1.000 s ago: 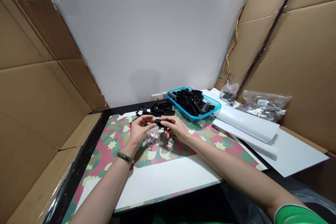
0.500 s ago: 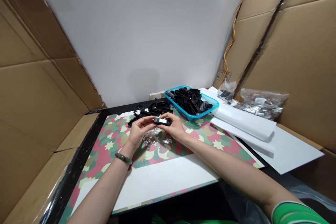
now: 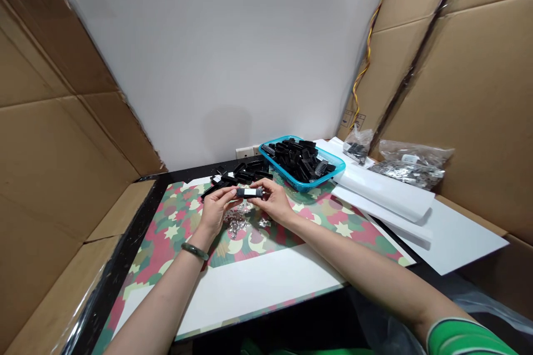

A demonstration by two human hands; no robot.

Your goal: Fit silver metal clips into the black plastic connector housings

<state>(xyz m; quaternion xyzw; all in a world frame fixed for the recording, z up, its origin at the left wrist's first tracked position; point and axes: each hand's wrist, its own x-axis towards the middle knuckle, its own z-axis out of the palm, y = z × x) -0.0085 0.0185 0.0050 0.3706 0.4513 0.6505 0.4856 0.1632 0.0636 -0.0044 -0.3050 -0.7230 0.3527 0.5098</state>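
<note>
Between my two hands is a small black plastic part (image 3: 250, 192) with a white rectangle on its face, held level above the table. My left hand (image 3: 215, 209) pinches its left end with thumb and fingers. The right end sits in the fingers of my right hand (image 3: 275, 199). Below them lies a heap of small shiny clear or metal pieces (image 3: 237, 224), with a smaller cluster (image 3: 264, 223) to its right. Just behind my hands, several similar black parts (image 3: 239, 172) are scattered in a pile.
A blue basket (image 3: 306, 184) full of black parts stands behind my right hand. White sheets (image 3: 387, 194) and plastic bags of small pieces (image 3: 410, 169) lie at the right. Cardboard walls (image 3: 41, 166) flank the table, which has a camouflage-patterned cover (image 3: 166, 227).
The black part has turned so its white face looks more squarely at me, and it has shifted slightly left. Both hands still hold it.
</note>
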